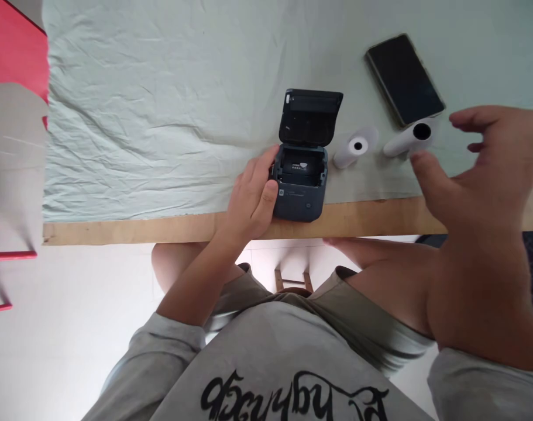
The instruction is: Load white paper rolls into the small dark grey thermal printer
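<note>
A small dark thermal printer [298, 203] sits near the table's front edge. Its lid [310, 120] is flipped up, and no roll shows in the paper bay. My left hand [253, 196] grips the printer's left side, the thumb against its edge. Just right of the printer stands a white paper roll [346, 156] with a small dark core, a little paper loose behind it. Farther right is a second white paper roll [398, 144] with a wider dark core opening. Beside that roll my right hand [485, 164] is raised, thumb and fingers apart with nothing between them.
A dark phone [404, 79] in a case lies behind the rolls. Pale green cloth [161, 105] covers the table, wrinkled at the left, and the wooden front edge [182, 228] is bare. My legs are under the table; red furniture [14, 52] stands at the far left.
</note>
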`<action>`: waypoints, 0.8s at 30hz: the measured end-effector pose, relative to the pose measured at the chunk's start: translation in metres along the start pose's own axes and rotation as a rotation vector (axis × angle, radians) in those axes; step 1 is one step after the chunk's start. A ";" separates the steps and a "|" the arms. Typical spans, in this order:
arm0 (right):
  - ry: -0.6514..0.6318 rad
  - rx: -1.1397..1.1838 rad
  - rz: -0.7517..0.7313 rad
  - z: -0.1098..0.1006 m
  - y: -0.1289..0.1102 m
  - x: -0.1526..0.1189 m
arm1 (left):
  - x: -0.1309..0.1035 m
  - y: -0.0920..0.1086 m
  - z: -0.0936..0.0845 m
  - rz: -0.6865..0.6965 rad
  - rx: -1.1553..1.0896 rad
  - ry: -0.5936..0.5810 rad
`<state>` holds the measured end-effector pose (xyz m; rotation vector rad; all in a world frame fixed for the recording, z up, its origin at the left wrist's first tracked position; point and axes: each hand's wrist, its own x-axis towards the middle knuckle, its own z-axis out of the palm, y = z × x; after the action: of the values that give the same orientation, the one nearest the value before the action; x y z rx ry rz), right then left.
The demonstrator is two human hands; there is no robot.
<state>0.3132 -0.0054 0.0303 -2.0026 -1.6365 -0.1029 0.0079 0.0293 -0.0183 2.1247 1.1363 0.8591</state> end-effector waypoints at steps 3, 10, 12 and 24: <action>-0.060 0.112 -0.052 -0.001 -0.030 -0.008 | 0.000 0.000 0.000 0.004 0.001 -0.007; -0.373 0.038 -0.026 0.033 -0.068 -0.007 | -0.001 -0.001 -0.001 0.022 0.001 -0.003; -0.387 0.060 0.000 0.038 -0.067 -0.001 | -0.001 -0.001 -0.001 0.024 0.003 -0.004; -0.359 0.298 -0.093 0.048 -0.053 0.000 | 0.000 0.003 -0.002 0.004 0.012 -0.010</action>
<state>0.2505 0.0219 0.0087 -1.7878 -1.8363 0.4652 0.0081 0.0286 -0.0152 2.1392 1.1355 0.8444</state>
